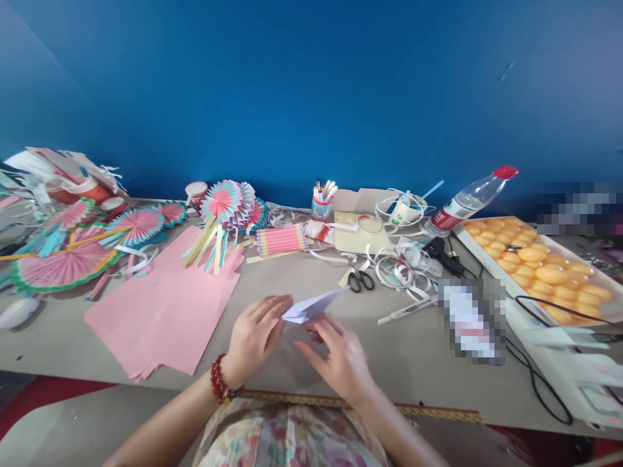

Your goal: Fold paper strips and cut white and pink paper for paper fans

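My left hand (256, 337) and my right hand (338, 357) meet over the grey table (302, 272), near its front edge. Between them is a folded piece of pale lilac-white paper (311, 306). The left hand's fingers are curled and pinch the paper's left end. The right hand's fingers are bent and press on the paper from below and to the right. A red bead bracelet (219, 379) circles my left wrist.
A stack of pink paper sheets (165, 311) lies left of my hands. Pleated paper fans (63, 259) and rosettes (224, 204) crowd the back left. Scissors (361, 280), tape rings, a pen cup (322, 206), a bottle (470, 198) and a tray of yellow balls (540, 266) sit right.
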